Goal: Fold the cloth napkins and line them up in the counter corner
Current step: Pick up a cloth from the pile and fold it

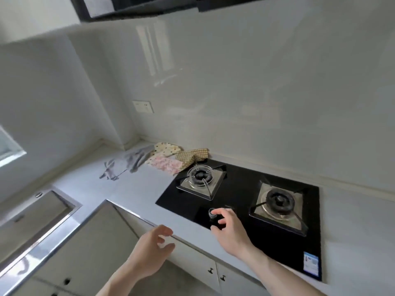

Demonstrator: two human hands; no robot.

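Observation:
Several cloth napkins lie unfolded in a loose heap near the counter corner: a grey one point(136, 159), a cream dotted one point(167, 148), a pink flowered one point(164, 164) and a yellow checked one point(193, 156). A further grey cloth point(110, 170) lies crumpled to their left. My left hand point(150, 249) hovers open over the counter's front edge, holding nothing. My right hand point(229, 228) is open above the hob's front, fingers spread near a control knob point(212, 213). Both hands are far from the napkins.
A black glass gas hob point(239, 184) with two burners fills the counter's right half; the yellow napkin's edge lies beside its back left corner. A steel sink point(42, 212) sits at the left. Cupboard doors point(192, 261) run below the counter. A wall socket point(142, 106) is above the corner.

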